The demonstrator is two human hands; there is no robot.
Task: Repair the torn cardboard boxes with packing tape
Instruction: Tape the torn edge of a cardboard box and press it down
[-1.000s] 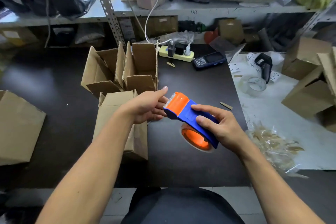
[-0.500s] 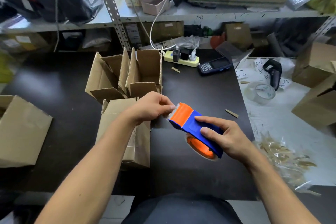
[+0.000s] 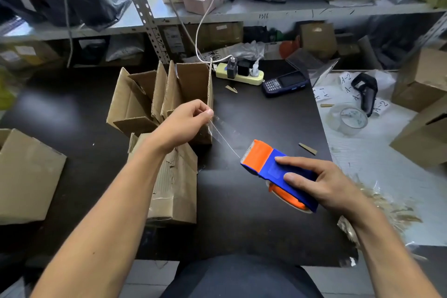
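Looking down through the head camera, the only view I have, I see my left hand (image 3: 183, 123) pinched shut on the free end of a strip of clear tape (image 3: 223, 135). My right hand (image 3: 321, 184) is wrapped around the blue and orange tape dispenser (image 3: 273, 169), fingers (image 3: 294, 161) over its top, the roll hanging underneath. The strip runs taut between the two hands, slanting from the upper left at my left hand down to the toothed edge of the dispenser at the lower right.

What the coming move turns on, as I judge it: the torn box (image 3: 174, 184) stands on the dark table (image 3: 254, 225) directly below my left forearm, its long axis running away from me, with a ragged tear showing in its upper face. It lies left of and below the stretched tape, so the strip has to swing leftward and down to lie along that tear. My left hand is clearly the nearer one; the dispenser hand sits well apart to the right.

Counting boxes: one torn box under my arm, two open boxes (image 3: 159, 97) standing side by side just behind it with flaps up, one closed box (image 3: 26, 174) at the far left edge, and a loose cluster at the right whose exact number I cannot tell. One dispenser is in hand, and one spare roll of clear tape (image 3: 350, 120) lies on the white sheet (image 3: 377, 164) to the right.
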